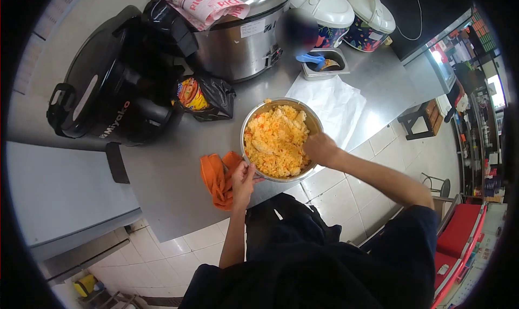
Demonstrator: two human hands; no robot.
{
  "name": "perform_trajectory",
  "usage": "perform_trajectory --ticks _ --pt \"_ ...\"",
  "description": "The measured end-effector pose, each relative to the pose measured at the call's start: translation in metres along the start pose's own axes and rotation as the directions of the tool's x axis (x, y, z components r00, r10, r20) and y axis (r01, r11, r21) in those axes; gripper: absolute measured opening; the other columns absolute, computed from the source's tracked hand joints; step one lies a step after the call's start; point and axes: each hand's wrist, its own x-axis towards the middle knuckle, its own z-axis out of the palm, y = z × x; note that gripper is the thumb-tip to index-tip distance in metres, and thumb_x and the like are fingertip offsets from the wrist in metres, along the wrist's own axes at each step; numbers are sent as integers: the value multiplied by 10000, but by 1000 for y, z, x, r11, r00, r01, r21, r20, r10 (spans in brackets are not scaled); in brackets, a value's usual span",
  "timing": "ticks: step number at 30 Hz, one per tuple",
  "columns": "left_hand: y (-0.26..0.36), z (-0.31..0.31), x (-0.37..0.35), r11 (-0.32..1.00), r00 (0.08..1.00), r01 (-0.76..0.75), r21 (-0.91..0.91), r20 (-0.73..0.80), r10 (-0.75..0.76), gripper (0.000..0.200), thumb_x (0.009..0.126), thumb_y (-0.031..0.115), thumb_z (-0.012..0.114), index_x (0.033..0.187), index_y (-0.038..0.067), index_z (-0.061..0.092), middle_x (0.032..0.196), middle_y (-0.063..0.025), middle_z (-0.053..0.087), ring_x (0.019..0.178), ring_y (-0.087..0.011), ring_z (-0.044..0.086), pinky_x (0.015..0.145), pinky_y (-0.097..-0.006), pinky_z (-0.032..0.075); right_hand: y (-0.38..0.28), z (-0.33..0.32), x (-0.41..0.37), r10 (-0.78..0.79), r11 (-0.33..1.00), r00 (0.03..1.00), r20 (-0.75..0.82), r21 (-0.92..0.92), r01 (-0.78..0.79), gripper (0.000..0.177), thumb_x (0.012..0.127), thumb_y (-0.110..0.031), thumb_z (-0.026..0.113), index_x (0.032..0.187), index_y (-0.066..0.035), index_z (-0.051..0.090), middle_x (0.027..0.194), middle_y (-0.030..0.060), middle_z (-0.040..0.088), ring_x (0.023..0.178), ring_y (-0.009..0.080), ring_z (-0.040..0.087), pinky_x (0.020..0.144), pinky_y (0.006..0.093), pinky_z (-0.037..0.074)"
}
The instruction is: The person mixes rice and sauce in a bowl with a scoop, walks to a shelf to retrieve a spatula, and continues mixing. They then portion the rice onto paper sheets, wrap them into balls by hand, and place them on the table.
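Note:
A round metal bowl (244, 126) full of orange-yellow rice (277, 141) stands at the front edge of the steel table. My left hand (243, 182) grips its near left rim, thumb up on the edge and fingers underneath. Closed in a fist, my right hand (323, 150) is over the bowl's right rim; whatever it holds, if anything, is hidden in the fist and the rice. An orange cloth (218, 180) lies crumpled beside my left hand. White paper (340, 106) is spread out to the right of the bowl.
Behind the bowl stand a large steel rice cooker (238, 48), a black Miyako cooker (116, 87) and two patterned rice cookers (326, 12). A black plastic bag (216, 97) with a yellow packet sits left. A metal container (336, 71) holds a blue-handled utensil (309, 59).

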Motion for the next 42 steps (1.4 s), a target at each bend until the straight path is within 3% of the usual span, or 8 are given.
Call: perform_trajectory --ticks 6,9,18,23,27,29,32,42 --pt "8 0 1 998 998 59 -5 19 -59 221 910 214 443 777 39 430 772 -63 551 679 -121 576 601 -304 559 -3 45 13 2 961 994 -108 275 28 216 793 -173 496 739 -29 647 721 142 626 697 273 628 652 376 504" --pt "5 -11 7 1000 999 27 10 41 -28 218 911 209 440 778 36 431 754 -68 552 661 -129 582 598 -305 559 9 38 14 91 573 995 36 815 -82 295 832 -236 485 760 22 610 610 130 590 523 223 591 506 369 461" --pt "8 -10 9 996 996 63 61 56 -66 200 915 216 430 886 27 489 786 -53 568 649 -101 576 600 -282 555 36 3 -23 -5 164 946 326 933 -320 362 874 -277 472 674 -2 599 497 -18 421 360 66 295 312 217 220" --pt "8 -10 8 997 998 57 51 37 -59 197 913 214 435 866 31 489 767 -53 567 644 -104 576 595 -284 556 45 -47 -37 37 226 932 359 906 -358 321 857 -231 473 672 3 591 490 -12 394 366 68 265 303 223 186" --pt "5 -11 9 998 998 45 40 43 -47 199 914 215 433 858 32 488 761 -53 567 644 -105 578 596 -284 554 41 -58 -32 206 476 949 240 823 -311 316 874 -223 455 727 12 607 523 44 457 424 151 434 367 270 359" --pt "7 -9 8 998 998 54 36 37 -55 197 915 214 430 851 36 486 772 -53 572 647 -103 582 599 -284 552 38 -9 -3 126 953 980 -151 293 -78 232 787 -149 473 737 34 607 723 121 632 619 222 620 487 333 488" --pt "9 -6 7 998 999 49 41 17 -49 231 914 229 435 768 50 433 719 -42 532 650 -115 578 609 -292 552 -22 24 10 321 897 945 -69 342 -280 154 725 -144 557 752 -23 648 733 170 626 712 285 638 622 344 527" --pt "6 -11 9 997 997 81 19 6 -81 189 912 211 437 896 34 501 813 -47 582 675 -101 591 590 -268 550 -13 -63 -38 159 930 985 65 325 -172 156 724 -94 534 802 -23 648 824 161 633 814 282 622 665 372 503"
